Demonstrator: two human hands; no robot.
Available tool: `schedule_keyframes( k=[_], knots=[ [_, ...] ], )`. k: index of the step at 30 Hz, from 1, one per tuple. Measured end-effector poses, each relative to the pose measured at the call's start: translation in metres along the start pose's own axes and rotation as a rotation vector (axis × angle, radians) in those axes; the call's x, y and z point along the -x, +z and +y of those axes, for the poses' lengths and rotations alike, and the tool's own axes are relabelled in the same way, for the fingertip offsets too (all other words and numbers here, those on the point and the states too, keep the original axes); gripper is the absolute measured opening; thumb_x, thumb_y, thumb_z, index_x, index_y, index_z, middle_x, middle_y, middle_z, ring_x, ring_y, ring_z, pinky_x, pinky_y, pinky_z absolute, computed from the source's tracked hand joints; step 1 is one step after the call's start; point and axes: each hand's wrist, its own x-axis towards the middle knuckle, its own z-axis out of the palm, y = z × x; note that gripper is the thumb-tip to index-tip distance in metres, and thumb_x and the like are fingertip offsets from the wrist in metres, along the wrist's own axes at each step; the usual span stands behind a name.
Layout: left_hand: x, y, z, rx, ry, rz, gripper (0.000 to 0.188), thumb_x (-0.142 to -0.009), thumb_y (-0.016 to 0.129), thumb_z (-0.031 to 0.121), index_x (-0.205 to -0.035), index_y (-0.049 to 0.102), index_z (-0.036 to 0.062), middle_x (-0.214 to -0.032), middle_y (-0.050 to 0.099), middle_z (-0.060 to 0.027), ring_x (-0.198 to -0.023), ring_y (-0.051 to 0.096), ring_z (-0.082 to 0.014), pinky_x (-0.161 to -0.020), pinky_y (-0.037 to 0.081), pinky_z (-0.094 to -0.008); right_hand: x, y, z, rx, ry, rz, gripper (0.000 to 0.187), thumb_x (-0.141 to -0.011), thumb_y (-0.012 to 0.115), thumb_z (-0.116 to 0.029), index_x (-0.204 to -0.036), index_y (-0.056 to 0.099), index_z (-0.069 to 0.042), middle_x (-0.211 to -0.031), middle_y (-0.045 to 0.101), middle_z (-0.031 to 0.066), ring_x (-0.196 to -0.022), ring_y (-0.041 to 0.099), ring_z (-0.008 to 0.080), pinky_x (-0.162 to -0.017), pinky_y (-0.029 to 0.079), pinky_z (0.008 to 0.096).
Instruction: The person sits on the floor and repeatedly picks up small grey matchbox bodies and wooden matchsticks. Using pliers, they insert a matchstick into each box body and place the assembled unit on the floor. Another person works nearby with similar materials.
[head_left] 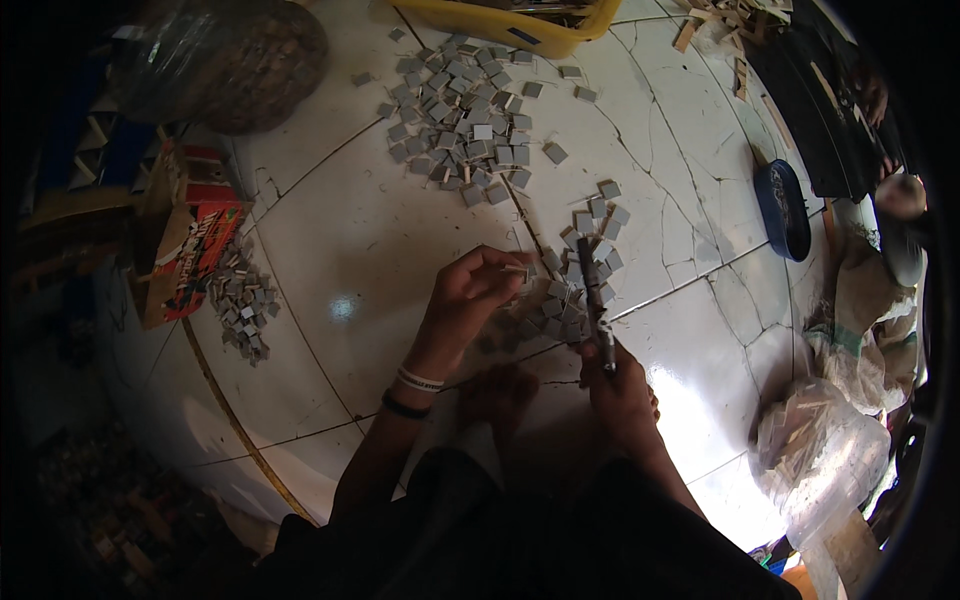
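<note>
My left hand point(475, 290), with two bands on its wrist, is raised over the tiled floor. Its thumb and fingertips pinch a small square piece point(516, 271) that shows a pale edge. My right hand point(618, 395) is closed round the lower end of a long, dark, narrow tool point(592, 285) with light marks. The tool's kind is unclear; it points away from me. Beneath and beside it lies a loose group of small grey square pieces point(612, 222), partly covered by the tool and my left hand.
Farther off is a bigger heap of grey squares point(450, 105), before a yellow tub point(540, 38). At left are a red carton point(205, 225), a smaller heap point(245, 300) and a filled clear bag point(240, 70). A blue basin point(783, 210) and plastic bag point(820, 450) stand right.
</note>
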Motion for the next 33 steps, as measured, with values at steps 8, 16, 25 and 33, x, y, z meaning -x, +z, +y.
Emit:
schedule_keyframes(
  k=[8, 16, 25, 33],
  knots=[
    [-0.008, 0.000, 0.003, -0.096, 0.287, 0.293, 0.049, -0.100, 0.069, 0.007, -0.146, 0.052, 0.0017, -0.132, 0.066, -0.0091, -0.117, 0.064, -0.0142, -0.103, 0.051, -0.0297, -0.009, -0.028, 0.004, -0.197, -0.010, -0.024, 0.052, -0.108, 0.056, -0.044, -0.134, 0.062, 0.001, -0.119, 0.074, 0.0133, -0.114, 0.068, 0.0219, -0.088, 0.056, 0.0378],
    [-0.018, 0.010, -0.028, -0.949, 0.448, 0.165, 0.044, -0.084, 0.070, -0.007, -0.126, 0.065, 0.0064, -0.116, 0.061, -0.0152, -0.100, 0.066, -0.0332, -0.086, 0.055, -0.0400, -0.011, -0.026, -0.002, -0.242, 0.011, -0.098, 0.057, -0.107, 0.058, -0.048, -0.136, 0.060, 0.001, -0.122, 0.073, 0.0130, -0.116, 0.069, 0.0232, -0.091, 0.056, 0.0383],
    [-0.007, 0.007, 0.000, -0.192, 0.263, 0.303, 0.023, -0.105, 0.060, 0.006, -0.125, 0.066, -0.0048, -0.112, 0.072, -0.0108, -0.099, 0.074, -0.0169, -0.092, 0.059, -0.0314, 0.000, -0.015, -0.002, -0.140, -0.071, -0.105, 0.035, -0.106, 0.064, -0.028, -0.123, 0.064, 0.002, -0.071, 0.065, 0.0098, -0.065, 0.060, 0.0136, -0.063, 0.049, 0.0335],
    [-0.001, 0.026, -0.003, -0.081, 0.300, 0.309, 0.022, -0.101, 0.067, -0.001, -0.122, 0.065, -0.0062, -0.112, 0.073, -0.0115, -0.105, 0.073, -0.0171, -0.097, 0.058, -0.0298, 0.014, -0.008, -0.031, -0.062, -0.033, -0.185, 0.043, -0.104, 0.064, -0.021, -0.140, 0.055, 0.001, -0.084, 0.071, 0.0178, -0.077, 0.071, 0.0263, -0.071, 0.053, 0.0386]
  ],
)
